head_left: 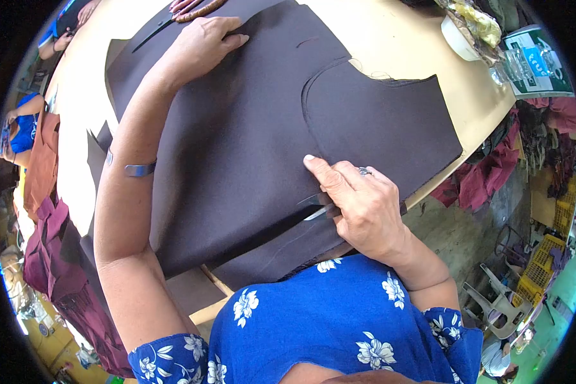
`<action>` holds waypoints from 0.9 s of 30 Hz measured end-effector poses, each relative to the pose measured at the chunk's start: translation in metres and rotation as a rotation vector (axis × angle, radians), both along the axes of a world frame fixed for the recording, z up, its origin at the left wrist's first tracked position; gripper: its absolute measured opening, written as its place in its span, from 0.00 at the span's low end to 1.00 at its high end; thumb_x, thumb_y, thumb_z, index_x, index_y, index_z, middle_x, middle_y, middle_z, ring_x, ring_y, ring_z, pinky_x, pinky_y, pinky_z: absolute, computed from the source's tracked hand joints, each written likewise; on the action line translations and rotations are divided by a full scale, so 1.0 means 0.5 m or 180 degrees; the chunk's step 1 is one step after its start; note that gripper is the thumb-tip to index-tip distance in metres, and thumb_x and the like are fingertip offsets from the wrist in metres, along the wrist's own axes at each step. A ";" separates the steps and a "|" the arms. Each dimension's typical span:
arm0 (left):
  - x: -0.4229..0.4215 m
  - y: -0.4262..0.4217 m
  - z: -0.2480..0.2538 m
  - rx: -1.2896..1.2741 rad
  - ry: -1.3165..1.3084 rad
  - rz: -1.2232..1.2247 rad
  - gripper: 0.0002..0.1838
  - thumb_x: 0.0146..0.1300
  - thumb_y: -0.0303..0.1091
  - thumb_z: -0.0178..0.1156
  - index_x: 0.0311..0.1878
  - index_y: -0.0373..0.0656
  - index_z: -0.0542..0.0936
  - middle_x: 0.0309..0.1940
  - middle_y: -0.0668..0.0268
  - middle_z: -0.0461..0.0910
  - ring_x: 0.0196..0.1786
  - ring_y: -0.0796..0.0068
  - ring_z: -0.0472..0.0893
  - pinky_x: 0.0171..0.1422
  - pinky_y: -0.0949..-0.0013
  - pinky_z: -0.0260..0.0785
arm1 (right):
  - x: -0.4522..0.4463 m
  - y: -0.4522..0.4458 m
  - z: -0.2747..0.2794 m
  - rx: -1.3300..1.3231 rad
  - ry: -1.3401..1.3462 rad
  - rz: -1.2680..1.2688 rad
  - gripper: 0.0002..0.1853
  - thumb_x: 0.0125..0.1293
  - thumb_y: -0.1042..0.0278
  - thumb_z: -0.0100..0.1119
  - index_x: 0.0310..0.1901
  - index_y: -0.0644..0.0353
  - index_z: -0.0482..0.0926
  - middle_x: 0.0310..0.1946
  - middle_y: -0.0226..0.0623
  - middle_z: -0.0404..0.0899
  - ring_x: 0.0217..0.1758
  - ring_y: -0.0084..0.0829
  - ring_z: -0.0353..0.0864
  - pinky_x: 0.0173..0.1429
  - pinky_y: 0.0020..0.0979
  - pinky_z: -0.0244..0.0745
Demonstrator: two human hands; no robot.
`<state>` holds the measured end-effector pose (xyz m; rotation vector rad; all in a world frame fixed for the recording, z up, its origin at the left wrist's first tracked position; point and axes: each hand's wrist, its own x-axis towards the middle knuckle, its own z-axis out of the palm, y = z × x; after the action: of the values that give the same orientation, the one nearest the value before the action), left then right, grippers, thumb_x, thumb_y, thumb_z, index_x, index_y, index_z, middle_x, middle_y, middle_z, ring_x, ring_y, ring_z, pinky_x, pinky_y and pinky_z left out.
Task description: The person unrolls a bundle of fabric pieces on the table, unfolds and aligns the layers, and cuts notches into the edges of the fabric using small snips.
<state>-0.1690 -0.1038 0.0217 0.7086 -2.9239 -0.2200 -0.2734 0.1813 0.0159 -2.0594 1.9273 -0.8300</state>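
Observation:
Dark brown cut fabric spreads over the table, with loose threads along its curved edge and a fold running across its near part. At the far side, my left hand rests on this cloth, its thumb and forefinger apart. My right hand is closed around small thread snips near the cloth's fold. Their pale blade tips show beside the fabric, while my fingers cover most of the handle. Large scissors with brown-wrapped handles lie on the cloth just beyond my left hand.
The pale table has maroon cloth hanging at its left. A white bowl sits at the far right corner. White plastic chairs and yellow crates stand right. Other people are at the left.

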 end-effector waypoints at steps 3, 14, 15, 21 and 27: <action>-0.015 0.019 0.014 -0.0010 -0.0285 0.0301 0.13 0.62 0.41 0.52 0.39 0.40 0.78 0.30 0.55 0.79 0.35 0.61 0.80 0.43 0.63 0.70 | 0.002 0.001 0.000 0.0021 -0.0053 -0.0059 0.32 0.38 0.86 0.53 0.53 0.63 0.71 0.25 0.35 0.72 0.23 0.31 0.73 0.28 0.29 0.66; -0.031 0.078 0.040 -0.0356 -0.0506 0.0622 0.26 0.53 0.39 0.61 0.55 0.44 0.67 0.51 0.58 0.68 0.55 0.60 0.66 0.60 0.63 0.55 | 0.006 -0.001 -0.004 0.0074 0.0132 -0.0032 0.30 0.38 0.85 0.55 0.51 0.65 0.70 0.28 0.38 0.71 0.26 0.35 0.74 0.31 0.31 0.67; -0.026 0.108 0.072 -0.0330 -0.0813 0.0663 0.36 0.49 0.40 0.65 0.62 0.44 0.62 0.60 0.58 0.63 0.65 0.61 0.60 0.69 0.64 0.48 | 0.006 -0.003 -0.002 0.0080 0.0136 -0.0030 0.30 0.38 0.85 0.56 0.51 0.65 0.70 0.28 0.38 0.71 0.26 0.35 0.74 0.31 0.32 0.67; 0.064 0.284 0.029 0.0922 0.0105 -0.0960 0.16 0.50 0.30 0.60 0.42 0.42 0.70 0.41 0.59 0.71 0.45 0.57 0.73 0.47 0.62 0.69 | 0.004 -0.003 -0.006 0.0059 0.0220 -0.0034 0.22 0.47 0.78 0.52 0.48 0.66 0.72 0.29 0.38 0.71 0.25 0.33 0.75 0.33 0.31 0.68; 0.094 0.302 -0.021 0.0829 0.0441 -0.1179 0.30 0.45 0.31 0.64 0.55 0.42 0.66 0.55 0.59 0.64 0.63 0.55 0.60 0.67 0.55 0.54 | -0.002 0.000 -0.012 -0.0203 0.0096 -0.0028 0.19 0.47 0.78 0.54 0.45 0.65 0.73 0.30 0.38 0.71 0.28 0.35 0.75 0.35 0.31 0.70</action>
<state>-0.1222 0.0470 0.0109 0.1597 -2.8944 -0.6660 -0.2744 0.1812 0.0099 -2.1130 1.9510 -0.8785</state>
